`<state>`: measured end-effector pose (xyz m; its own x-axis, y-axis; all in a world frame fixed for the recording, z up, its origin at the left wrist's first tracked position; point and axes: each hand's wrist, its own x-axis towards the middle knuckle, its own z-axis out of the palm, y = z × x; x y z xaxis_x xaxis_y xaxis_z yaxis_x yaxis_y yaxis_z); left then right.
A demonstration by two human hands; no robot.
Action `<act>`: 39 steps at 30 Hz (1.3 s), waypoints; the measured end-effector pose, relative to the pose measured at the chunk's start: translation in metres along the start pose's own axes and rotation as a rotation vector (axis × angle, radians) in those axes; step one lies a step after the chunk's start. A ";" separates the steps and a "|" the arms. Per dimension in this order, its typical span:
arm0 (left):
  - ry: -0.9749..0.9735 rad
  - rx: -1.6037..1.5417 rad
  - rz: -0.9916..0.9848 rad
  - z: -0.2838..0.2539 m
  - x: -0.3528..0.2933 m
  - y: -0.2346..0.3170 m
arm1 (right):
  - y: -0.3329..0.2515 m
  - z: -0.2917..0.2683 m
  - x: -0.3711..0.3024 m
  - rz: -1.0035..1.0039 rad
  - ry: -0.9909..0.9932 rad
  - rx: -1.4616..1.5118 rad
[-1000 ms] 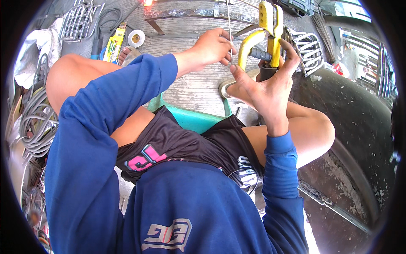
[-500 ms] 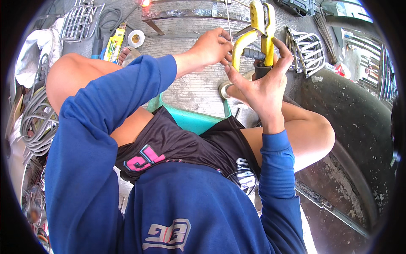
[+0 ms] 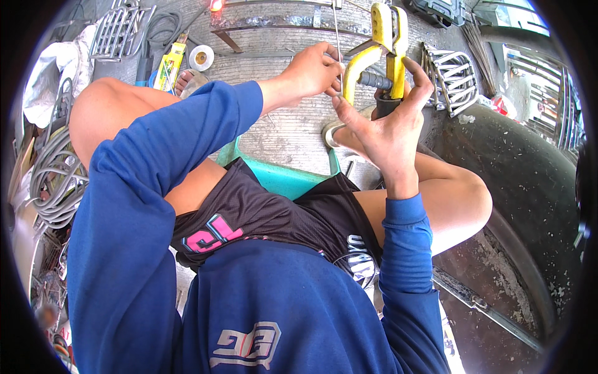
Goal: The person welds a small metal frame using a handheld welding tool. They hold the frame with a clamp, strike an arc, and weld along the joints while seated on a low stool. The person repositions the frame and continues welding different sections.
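Observation:
My left hand (image 3: 313, 71) pinches a thin welding rod (image 3: 337, 32) between closed fingers, and the rod points away toward the far edge. Just to its right, my right hand (image 3: 392, 138) grips a yellow welding electrode holder (image 3: 382, 30) with a dark handle and a grey spring. My thumb lies near the yellow lever and my index finger reaches up along the other side. The other fingers are mostly hidden behind the holder. The fingertips of both hands come close together near the lever, and I cannot tell whether the rod touches the holder.
A rusty steel frame (image 3: 293, 23) lies ahead on the floor. Bent-bar metal racks (image 3: 453, 78) stand far right, beside a large dark curved metal body (image 3: 507, 156). On the left are a yellow box (image 3: 168, 70), a tape roll (image 3: 200, 58) and coiled cable (image 3: 57, 181). A green stool (image 3: 283, 177) is beneath me.
Both hands keep their hold on the rod and the electrode holder. The view has shifted only slightly.

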<state>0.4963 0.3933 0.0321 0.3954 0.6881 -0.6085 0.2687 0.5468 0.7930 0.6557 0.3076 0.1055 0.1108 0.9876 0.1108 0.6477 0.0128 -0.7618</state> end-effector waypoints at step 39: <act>-0.001 -0.130 -0.033 0.002 0.007 -0.005 | -0.007 -0.003 0.005 0.093 -0.077 0.073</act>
<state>0.4993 0.3948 0.0241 0.3894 0.6679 -0.6343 0.1660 0.6265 0.7616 0.6543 0.3116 0.1134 0.1081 0.9941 -0.0096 0.5801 -0.0710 -0.8114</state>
